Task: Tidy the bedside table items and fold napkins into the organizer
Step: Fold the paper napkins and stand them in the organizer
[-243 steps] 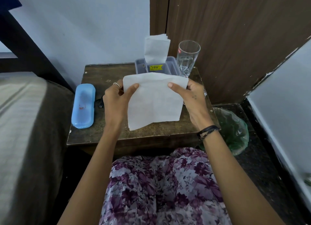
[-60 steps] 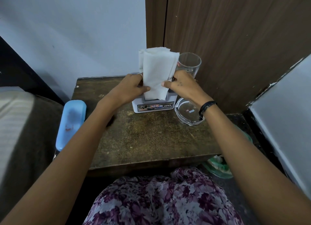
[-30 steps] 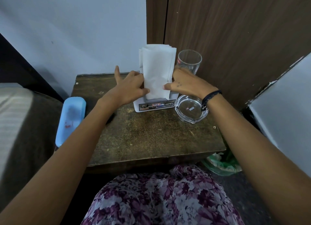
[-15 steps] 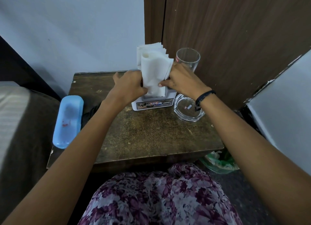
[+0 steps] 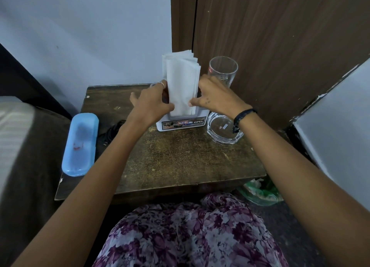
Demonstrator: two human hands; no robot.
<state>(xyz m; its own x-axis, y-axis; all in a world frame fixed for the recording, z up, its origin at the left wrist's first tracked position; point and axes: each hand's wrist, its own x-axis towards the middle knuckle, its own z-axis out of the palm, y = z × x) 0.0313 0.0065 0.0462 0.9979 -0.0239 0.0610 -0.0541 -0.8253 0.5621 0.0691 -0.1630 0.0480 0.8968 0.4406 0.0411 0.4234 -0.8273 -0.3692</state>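
Note:
Folded white napkins (image 5: pixel 183 82) stand upright in a small white organizer (image 5: pixel 181 123) at the back of the dark wooden bedside table (image 5: pixel 180 160). My left hand (image 5: pixel 152 102) holds the left side of the napkin stack, thumb on its front. My right hand (image 5: pixel 214 96) holds the right side, thumb on the front of the napkins. The lower ends of the napkins sit inside the organizer, partly hidden by my hands.
A tall drinking glass (image 5: pixel 223 69) stands behind my right hand, a glass ashtray (image 5: pixel 224 130) beside the organizer. A light blue case (image 5: pixel 81 144) and a black cord (image 5: pixel 112 132) lie at the table's left. A bed is left, a green bag (image 5: pixel 260 190) on the floor right.
A single napkin held unfolded earlier is now folded and standing in the organizer. Over the last second both hands shifted along the stack's sides, and the bunched front napkin now stands flat and squared.

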